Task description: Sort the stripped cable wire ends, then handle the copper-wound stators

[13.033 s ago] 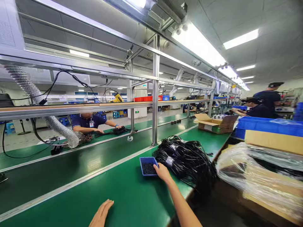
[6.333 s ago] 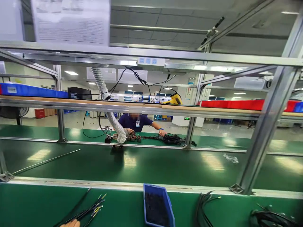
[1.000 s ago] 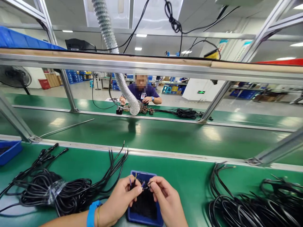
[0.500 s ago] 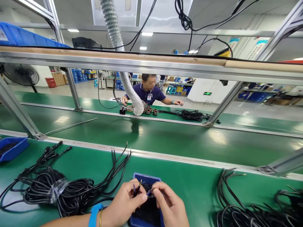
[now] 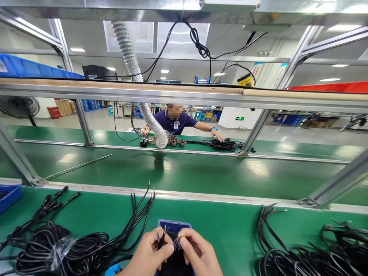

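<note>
My left hand [image 5: 151,253] is closed on the end of a black cable [image 5: 161,241], whose thin blue and yellow-green wire ends stick up between thumb and fingers. Close beside it, my right hand [image 5: 199,253] pinches a thin wire end [image 5: 176,242] at the fingertips; fine detail there is too small to make out. Both hands hover over a small blue bin [image 5: 174,222] holding many small dark pieces. Left of my hands lies a bundle of black cables [image 5: 57,245], wrapped with clear plastic, its stripped ends pointing away from me.
More black cables [image 5: 283,257] lie at the right. A blue tray [image 5: 10,197] sits at the left edge. Metal frame posts [image 5: 253,132] and a rail cross ahead. Beyond, a co-worker [image 5: 176,122] sits behind a flexible silver duct [image 5: 153,124], one hand on cables.
My view has tilted up slightly and shifted right. My hands stay together over the bin with the same grip. The co-worker's outstretched hand has come down onto the far cables.
</note>
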Demonstrator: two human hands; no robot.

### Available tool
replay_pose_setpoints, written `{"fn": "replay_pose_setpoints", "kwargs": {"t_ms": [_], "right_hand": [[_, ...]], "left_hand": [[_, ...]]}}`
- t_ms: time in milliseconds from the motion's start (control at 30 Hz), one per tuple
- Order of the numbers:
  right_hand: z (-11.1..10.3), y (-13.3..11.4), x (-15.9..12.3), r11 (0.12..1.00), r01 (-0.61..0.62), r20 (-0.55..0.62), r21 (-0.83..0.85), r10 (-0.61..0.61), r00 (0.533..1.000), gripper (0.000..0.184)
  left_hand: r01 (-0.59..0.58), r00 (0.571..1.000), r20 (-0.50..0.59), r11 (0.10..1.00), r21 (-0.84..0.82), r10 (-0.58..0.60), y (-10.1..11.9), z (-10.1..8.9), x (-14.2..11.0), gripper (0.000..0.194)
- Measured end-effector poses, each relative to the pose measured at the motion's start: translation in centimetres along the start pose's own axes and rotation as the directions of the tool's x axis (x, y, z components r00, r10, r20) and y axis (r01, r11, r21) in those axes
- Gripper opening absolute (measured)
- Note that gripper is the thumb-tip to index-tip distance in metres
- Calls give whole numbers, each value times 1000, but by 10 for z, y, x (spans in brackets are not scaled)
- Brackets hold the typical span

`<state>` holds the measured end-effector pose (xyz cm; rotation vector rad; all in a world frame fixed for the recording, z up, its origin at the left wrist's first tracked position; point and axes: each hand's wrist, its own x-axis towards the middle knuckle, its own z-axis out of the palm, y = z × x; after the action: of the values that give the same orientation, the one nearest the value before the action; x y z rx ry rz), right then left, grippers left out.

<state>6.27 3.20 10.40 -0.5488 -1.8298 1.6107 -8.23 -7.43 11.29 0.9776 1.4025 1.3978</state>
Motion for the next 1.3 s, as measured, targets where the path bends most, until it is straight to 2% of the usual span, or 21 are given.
{"fn": "replay_pose_setpoints", "kwargs": {"t_ms": [67, 233, 333, 400, 467, 533, 600, 667, 767, 867, 1000, 1167, 1233, 1300], "right_hand": [[2, 2, 0, 1000, 24, -6, -1, -24, 1000, 29], [10, -7, -1, 967, 195, -41, -166, -204, 978, 22], [5, -9, 1, 949, 217, -101, -230, -245, 964, 21], [-11, -4, 6, 949, 159, -260, -272, -231, 938, 25], [-33, 5, 14, 948, 42, -435, -316, -184, 882, 31], [-55, 12, 21, 934, -39, -485, -354, -148, 862, 33], [-67, 15, 25, 928, -51, -472, -370, -141, 871, 32], [-62, 12, 24, 934, -26, -454, -355, -148, 879, 35], [-30, 5, 15, 984, 40, -408, -176, -110, 906, 43], [1, 0, 4, 996, 83, -359, -44, -93, 929, 38], [8, -1, -2, 986, 127, -264, -105, -151, 953, 26], [4, -3, -2, 973, 164, -246, -164, -201, 948, 17], [6, -3, -3, 955, 197, -245, -224, -251, 936, 13], [9, -1, -6, 906, 267, -236, -329, -352, 906, 7]], "left_hand": [[-3, 1000, 0, 1000, -1, 3, -3, -1, 1, 57], [-5, 999, -39, 1000, -8, 4, -11, 1, 3, 61], [-4, 999, -46, 1000, -10, 4, -11, 1, 3, 59], [10, 999, -40, 1000, -1, -10, -7, 1, 3, 59], [22, 999, -33, 1000, 8, -21, -3, 1, 1, 59], [17, 1000, -25, 1000, 12, -17, -2, 0, 1, 58], [7, 1000, -20, 1000, 9, -6, -3, 0, 1, 58], [4, 1000, -19, 1000, 12, -4, -6, 0, 3, 60], [4, 1000, -23, 999, 35, -3, -5, 2, 4, 63], [4, 1000, -9, 998, 60, -3, 3, 3, 2, 60], [-4, 1000, -14, 998, 62, 5, 14, 4, -3, 52], [-34, 999, -27, 996, 77, 36, 15, 4, -5, 45], [-36, 999, -27, 997, 74, 38, 13, 4, -5, 46], [-24, 999, -31, 999, 46, 26, 10, 4, -5, 46]]}}
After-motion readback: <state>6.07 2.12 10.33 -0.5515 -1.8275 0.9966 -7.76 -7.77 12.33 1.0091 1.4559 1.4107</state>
